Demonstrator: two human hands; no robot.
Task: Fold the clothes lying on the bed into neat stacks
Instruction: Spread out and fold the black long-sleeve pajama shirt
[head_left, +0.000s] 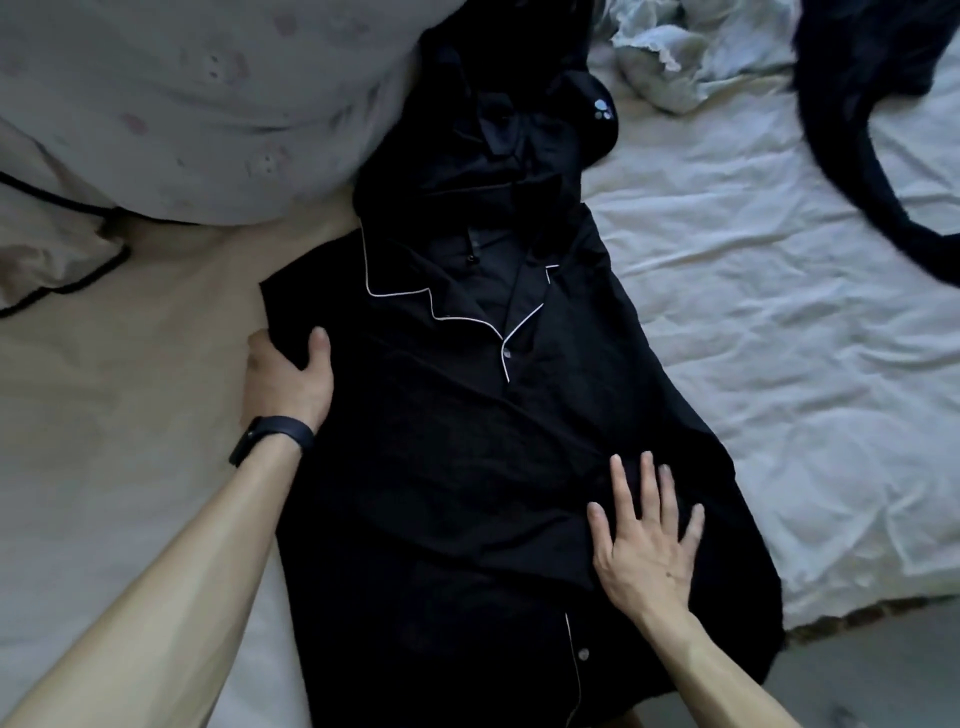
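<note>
Head view: black shirt (467, 415) with white piping lies front-up where a beige cover (130, 415) meets the white sheet (753, 312), under both my hands. My left hand (285, 379) grips its side edge, thumb on top of the cloth and fingers curled at the fold. A dark wristband (270, 439) sits on that wrist. My right hand (644, 540) lies flat on the lower front, fingers straight and spread, well apart from the left. Beyond my left grip, past the collar, a heap of dark garments (519, 140) touches the shirt. Farther out from my right hand lie a crumpled pale-blue garment (670, 62) and another dark garment (857, 104). A grey pillow (208, 104) rests beyond my left hand.
</note>
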